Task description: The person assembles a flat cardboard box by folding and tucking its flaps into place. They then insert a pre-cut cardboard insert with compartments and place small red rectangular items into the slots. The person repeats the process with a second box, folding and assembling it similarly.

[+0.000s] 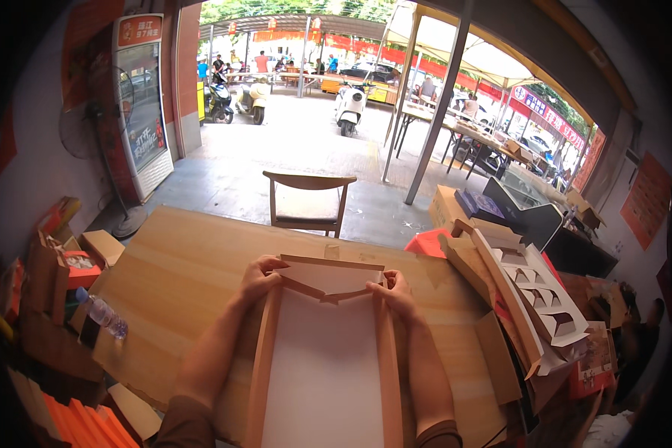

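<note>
A long shallow cardboard box [322, 373], white inside with brown side walls, lies lengthwise on the wooden table in front of me. At its far end a folded end flap [334, 270] stands up, with small inner tabs angled toward the middle. My left hand [260, 279] is closed on the far left corner, thumb on the inside of the wall. Gripping the far right corner, my right hand [394, 292] has its fingers pinched round the cardboard. The fingers are partly hidden behind the walls.
A plastic bottle [103, 313] is at the table's left edge. Stacked cardboard and white inserts with cut-outs [539, 293] lean at the right. A wooden chair [308, 201] stands beyond the table [179, 276]. Orange-red boxes [82, 418] are at lower left. Another person's white sleeve [611, 431] shows at lower right.
</note>
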A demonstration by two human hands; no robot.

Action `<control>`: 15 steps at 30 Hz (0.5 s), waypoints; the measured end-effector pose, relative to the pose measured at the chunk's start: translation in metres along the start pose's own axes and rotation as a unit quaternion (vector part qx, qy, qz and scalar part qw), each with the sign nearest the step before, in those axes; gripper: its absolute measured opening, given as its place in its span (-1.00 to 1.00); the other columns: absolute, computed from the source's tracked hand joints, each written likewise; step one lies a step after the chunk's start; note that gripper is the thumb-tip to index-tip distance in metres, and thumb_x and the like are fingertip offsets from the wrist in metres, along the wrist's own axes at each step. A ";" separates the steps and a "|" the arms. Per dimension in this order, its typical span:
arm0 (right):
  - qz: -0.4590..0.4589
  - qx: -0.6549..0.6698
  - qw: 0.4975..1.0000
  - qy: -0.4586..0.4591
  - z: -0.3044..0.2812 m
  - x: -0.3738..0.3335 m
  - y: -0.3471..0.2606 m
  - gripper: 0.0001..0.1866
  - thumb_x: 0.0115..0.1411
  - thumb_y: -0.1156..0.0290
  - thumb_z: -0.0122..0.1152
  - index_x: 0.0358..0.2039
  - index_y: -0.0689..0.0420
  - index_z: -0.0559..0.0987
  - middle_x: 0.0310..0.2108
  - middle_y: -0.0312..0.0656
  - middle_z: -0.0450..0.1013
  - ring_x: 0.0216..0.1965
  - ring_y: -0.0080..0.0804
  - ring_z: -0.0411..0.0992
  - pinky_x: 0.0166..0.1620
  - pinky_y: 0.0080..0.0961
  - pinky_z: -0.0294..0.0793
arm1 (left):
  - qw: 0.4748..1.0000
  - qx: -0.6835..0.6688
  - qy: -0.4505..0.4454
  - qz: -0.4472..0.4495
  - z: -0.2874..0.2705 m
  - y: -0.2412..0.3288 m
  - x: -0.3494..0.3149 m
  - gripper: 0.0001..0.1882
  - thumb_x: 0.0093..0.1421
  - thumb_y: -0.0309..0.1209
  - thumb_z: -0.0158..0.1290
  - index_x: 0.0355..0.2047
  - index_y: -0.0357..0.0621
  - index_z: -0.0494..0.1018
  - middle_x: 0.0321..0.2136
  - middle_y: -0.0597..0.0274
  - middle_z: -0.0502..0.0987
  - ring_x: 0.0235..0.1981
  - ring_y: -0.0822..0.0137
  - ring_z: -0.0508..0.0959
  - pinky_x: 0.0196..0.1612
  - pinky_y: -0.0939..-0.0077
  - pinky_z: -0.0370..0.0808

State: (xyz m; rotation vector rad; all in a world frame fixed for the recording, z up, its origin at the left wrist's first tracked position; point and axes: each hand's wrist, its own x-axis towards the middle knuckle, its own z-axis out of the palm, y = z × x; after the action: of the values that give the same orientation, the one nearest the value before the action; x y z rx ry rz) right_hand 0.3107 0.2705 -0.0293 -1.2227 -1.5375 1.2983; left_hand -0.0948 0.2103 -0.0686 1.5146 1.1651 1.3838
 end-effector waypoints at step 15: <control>-0.052 -0.009 0.998 -0.034 0.010 -0.005 -0.002 -0.20 0.14 0.25 0.68 0.28 0.34 0.49 0.21 -0.04 0.51 0.24 -0.30 0.49 0.25 -0.36 0.54 | 0.997 -0.066 -0.008 -0.035 0.008 0.020 -0.013 -0.18 0.07 -0.57 0.08 0.43 -0.12 0.36 0.00 0.07 0.60 0.02 0.30 0.62 0.06 0.37 0.62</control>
State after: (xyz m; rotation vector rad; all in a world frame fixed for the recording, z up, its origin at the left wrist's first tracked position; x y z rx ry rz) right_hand 0.3016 0.2632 -0.0296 -1.1047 -1.6434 1.2720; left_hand -0.0840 0.1929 -0.0547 1.3775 1.0836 1.3725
